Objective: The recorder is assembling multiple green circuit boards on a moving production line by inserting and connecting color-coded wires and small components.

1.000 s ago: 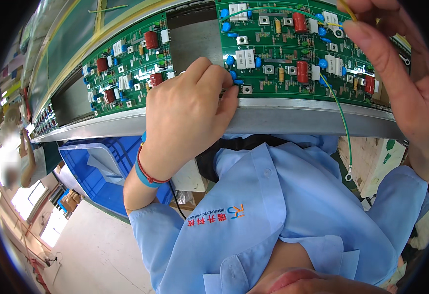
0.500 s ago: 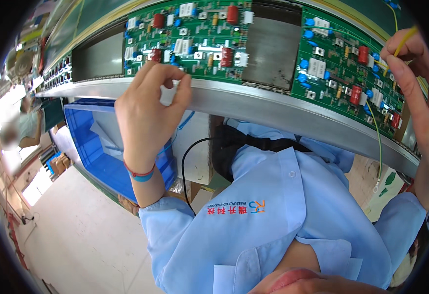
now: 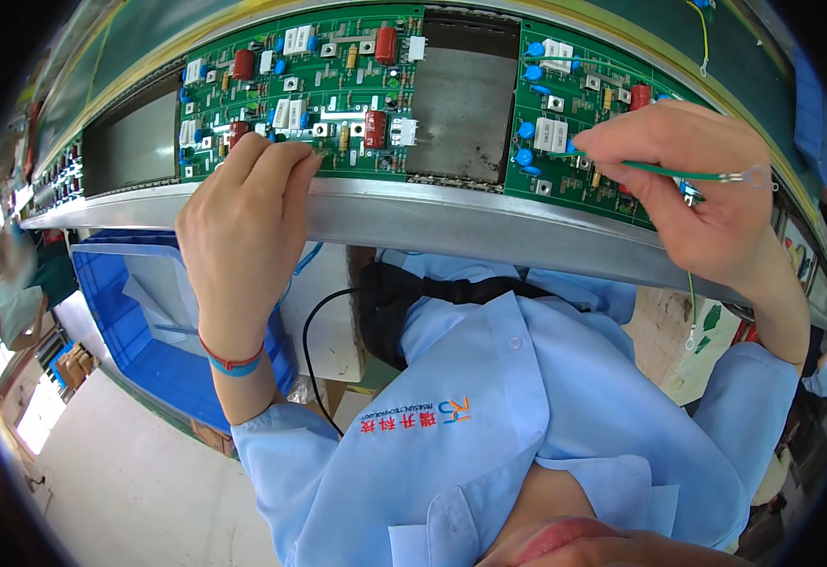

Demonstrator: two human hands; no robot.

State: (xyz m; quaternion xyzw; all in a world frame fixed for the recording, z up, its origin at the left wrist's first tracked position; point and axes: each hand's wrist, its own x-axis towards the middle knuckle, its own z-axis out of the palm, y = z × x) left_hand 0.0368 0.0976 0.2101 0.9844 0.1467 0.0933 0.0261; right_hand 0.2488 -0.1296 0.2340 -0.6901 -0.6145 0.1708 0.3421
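My left hand (image 3: pixel 248 203) has its fingertips pinched together over the near edge of the left green circuit board (image 3: pixel 324 85). Anything between those fingertips is hidden. In my right hand (image 3: pixel 702 184) is a green wire (image 3: pixel 654 171), pinched between thumb and fingers. Its ring terminal (image 3: pixel 756 177) sticks out to the right, across the palm. The right hand hovers over the right circuit board (image 3: pixel 538 99), covering much of it. Both boards carry red, blue and white components. A second green wire (image 3: pixel 692 298) hangs below the rail, with a ring terminal at its lower end.
A metal rail (image 3: pixel 451 210) runs along the near side of the boards. Between them lies a grey recessed gap (image 3: pixel 461 104). A blue tub (image 3: pixel 149 321) with papers stands below at left. A black cable (image 3: pixel 308 350) loops beside my body. Another ringed wire (image 3: pixel 704 38) hangs at the far right.
My right hand has come left and inward over the right board; a yellow wire showed at its fingers before, a green one now. The left hand stays pinched at the left board. The view has shifted.
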